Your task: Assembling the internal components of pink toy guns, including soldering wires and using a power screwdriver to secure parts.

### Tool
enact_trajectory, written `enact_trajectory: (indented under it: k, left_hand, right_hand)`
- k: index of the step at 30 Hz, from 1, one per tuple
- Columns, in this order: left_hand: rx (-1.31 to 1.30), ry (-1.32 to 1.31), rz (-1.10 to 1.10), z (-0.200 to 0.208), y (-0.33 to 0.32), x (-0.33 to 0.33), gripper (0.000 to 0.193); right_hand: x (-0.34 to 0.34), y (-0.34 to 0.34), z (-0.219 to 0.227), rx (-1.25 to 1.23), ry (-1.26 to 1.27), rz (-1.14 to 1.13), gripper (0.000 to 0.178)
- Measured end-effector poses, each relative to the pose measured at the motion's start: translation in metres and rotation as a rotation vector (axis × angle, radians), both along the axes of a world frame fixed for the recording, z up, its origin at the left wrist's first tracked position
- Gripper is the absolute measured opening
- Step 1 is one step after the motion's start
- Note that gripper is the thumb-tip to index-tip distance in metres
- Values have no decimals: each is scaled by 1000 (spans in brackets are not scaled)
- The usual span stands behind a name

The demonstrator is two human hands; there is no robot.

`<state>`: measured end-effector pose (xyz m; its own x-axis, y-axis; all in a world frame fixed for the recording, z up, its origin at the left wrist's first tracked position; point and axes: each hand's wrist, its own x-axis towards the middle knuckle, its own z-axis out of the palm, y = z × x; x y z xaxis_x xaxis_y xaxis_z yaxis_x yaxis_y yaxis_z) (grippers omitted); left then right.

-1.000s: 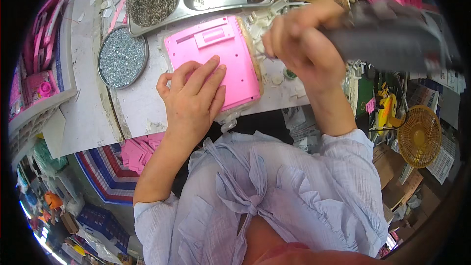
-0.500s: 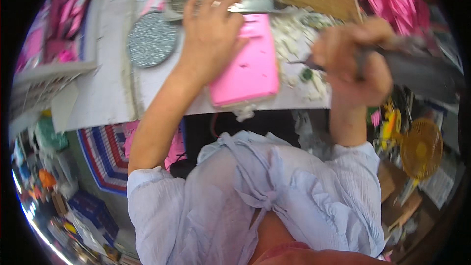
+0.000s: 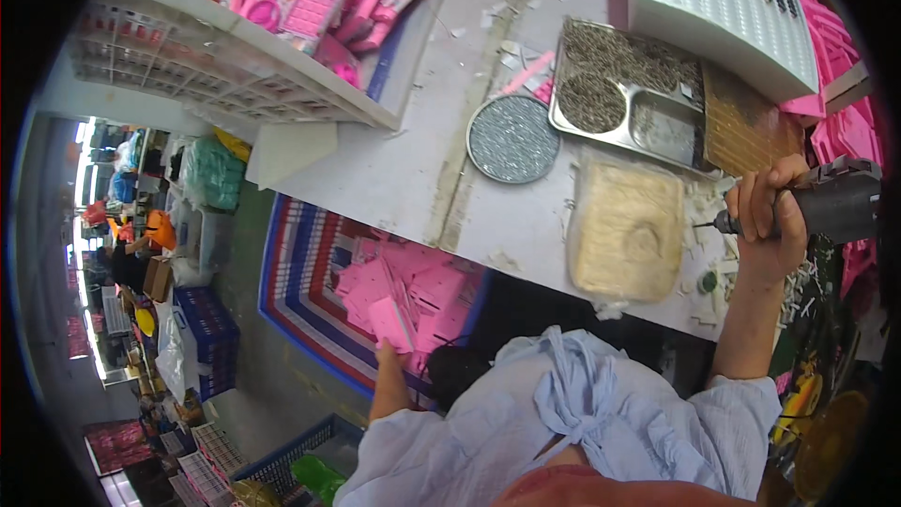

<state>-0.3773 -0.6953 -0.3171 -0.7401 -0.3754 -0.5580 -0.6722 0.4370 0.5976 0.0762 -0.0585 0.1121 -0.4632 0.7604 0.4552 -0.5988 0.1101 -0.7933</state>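
Observation:
My left hand (image 3: 389,359) is down at the left, over a striped woven bag (image 3: 286,300). It grips the lower edge of a flat pink plastic panel (image 3: 390,321), though its fingers are partly hidden. More pink panels (image 3: 441,296) lie heaped in that bag. Above the right end of the table, my right hand (image 3: 768,211) is wrapped around a dark electric screwdriver (image 3: 835,210), whose thin bit points left. Just left of the bit lies a cream, plastic-wrapped pad (image 3: 624,225), with nothing on top of it.
A round dish (image 3: 513,139) of small silvery pieces stands beside a metal tray (image 3: 671,164) of screws. Behind them is a white rack (image 3: 727,33) with dark pieces in rows. A white crate (image 3: 235,56) juts over the table's left. White scraps surround the pad's right side.
The pink panel has left the pad. My left hand has swung down and left to the bag, and the view has turned left. My right hand still holds the screwdriver.

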Motion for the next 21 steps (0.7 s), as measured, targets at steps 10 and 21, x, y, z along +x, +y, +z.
enact_trajectory:
  k: [10, 21]
  left_hand:
    - [348, 622, -1766, 438, 402, 55, 15]
    - [-1361, 627, -1702, 635, 707, -137, 41]
  right_hand:
    - [-1, 11, -12, -8, -116, -67, 27]
    - [6, 12, -11, -12, -90, 54, 32]
